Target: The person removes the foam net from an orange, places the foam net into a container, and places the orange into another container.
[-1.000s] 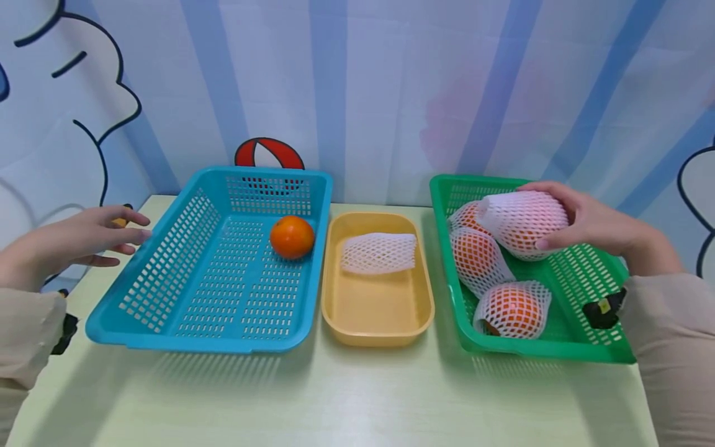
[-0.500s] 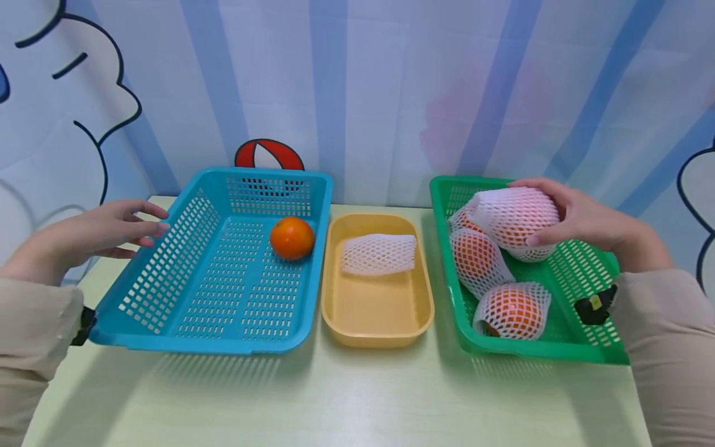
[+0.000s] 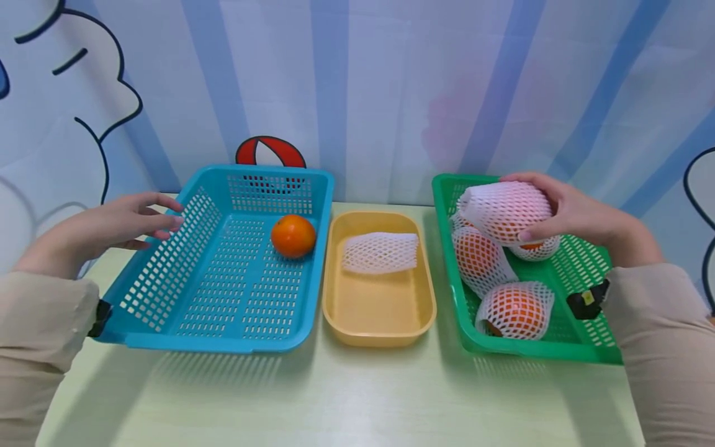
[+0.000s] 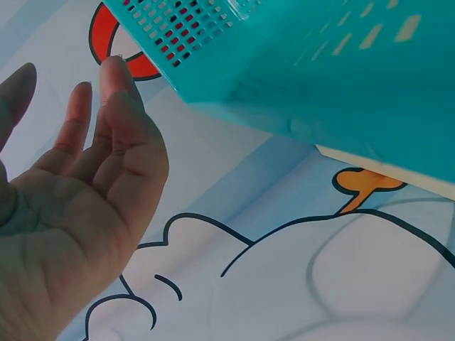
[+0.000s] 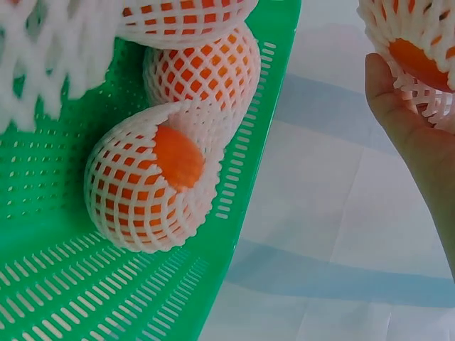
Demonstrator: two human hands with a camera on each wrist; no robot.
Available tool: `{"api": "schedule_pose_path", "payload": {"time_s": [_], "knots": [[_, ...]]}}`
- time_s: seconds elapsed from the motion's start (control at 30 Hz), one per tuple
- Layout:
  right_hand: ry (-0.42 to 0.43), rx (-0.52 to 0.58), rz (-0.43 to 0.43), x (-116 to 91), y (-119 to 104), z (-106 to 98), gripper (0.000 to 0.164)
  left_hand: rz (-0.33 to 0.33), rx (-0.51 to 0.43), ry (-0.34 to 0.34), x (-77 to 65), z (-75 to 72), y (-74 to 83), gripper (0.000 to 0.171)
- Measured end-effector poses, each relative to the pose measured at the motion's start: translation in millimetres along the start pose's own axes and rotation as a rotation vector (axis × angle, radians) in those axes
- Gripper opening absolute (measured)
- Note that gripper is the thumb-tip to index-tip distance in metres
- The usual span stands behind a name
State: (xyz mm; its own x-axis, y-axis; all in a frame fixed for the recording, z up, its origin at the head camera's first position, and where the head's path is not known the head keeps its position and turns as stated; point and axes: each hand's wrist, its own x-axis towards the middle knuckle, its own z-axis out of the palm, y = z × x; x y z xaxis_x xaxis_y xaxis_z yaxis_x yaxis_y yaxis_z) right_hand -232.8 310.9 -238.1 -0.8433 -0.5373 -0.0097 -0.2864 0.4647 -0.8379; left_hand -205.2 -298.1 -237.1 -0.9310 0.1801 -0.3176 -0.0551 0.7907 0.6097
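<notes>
In the head view my right hand (image 3: 583,214) grips an orange in a white foam net sleeve (image 3: 503,211), raised over the back of the green basket (image 3: 536,349). The right wrist view shows bare orange peel at the sleeve's mouth (image 5: 419,65). Beneath it, several more net-wrapped oranges (image 3: 516,312) lie in that basket, one partly covered by the held fruit. My left hand (image 3: 120,223) hovers over the left rim of the blue basket (image 3: 223,343), fingers loosely extended and holding nothing. A bare orange (image 3: 293,236) sits at the right side of the blue basket.
Between the baskets stands a yellow tray (image 3: 377,310) with one loose white foam net (image 3: 380,252) in it. All three containers rest on a pale table (image 3: 357,397). Behind them hangs a blue-striped curtain (image 3: 380,93) with cartoon drawings.
My right hand has lifted the wrapped orange slightly up and to the left, exposing another wrapped orange under it. My left hand has moved right and up, over the blue basket's rim.
</notes>
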Motion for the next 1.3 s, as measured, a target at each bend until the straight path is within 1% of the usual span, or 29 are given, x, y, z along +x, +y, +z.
{"api": "schedule_pose_path", "payload": {"time_s": [0.13,0.43,0.7,0.9,1.1,1.3], "knots": [[-0.005,0.003,0.0,2.1,-3.5,1.5,0.078,0.013,-0.018,-0.005,1.1,0.9,4.2,0.072],[-0.018,-0.015,-0.012,10.9,-10.1,4.1,0.078,0.017,-0.042,0.018,4.5,6.7,9.8,0.069],[-0.014,-0.062,-0.012,16.4,-17.9,6.0,0.078,0.052,-0.053,-0.002,8.2,7.4,20.3,0.068],[-0.026,-0.061,-0.016,20.0,-19.9,7.6,0.077,0.06,-0.037,0.011,8.6,10.0,27.2,0.069],[-0.039,-0.049,-0.036,23.2,-20.5,8.5,0.077,0.057,-0.057,0.029,10.0,14.2,33.1,0.068],[-0.036,-0.065,-0.039,26.3,-22.7,9.7,0.077,0.081,-0.069,0.02,10.6,17.1,40.2,0.067]]}}
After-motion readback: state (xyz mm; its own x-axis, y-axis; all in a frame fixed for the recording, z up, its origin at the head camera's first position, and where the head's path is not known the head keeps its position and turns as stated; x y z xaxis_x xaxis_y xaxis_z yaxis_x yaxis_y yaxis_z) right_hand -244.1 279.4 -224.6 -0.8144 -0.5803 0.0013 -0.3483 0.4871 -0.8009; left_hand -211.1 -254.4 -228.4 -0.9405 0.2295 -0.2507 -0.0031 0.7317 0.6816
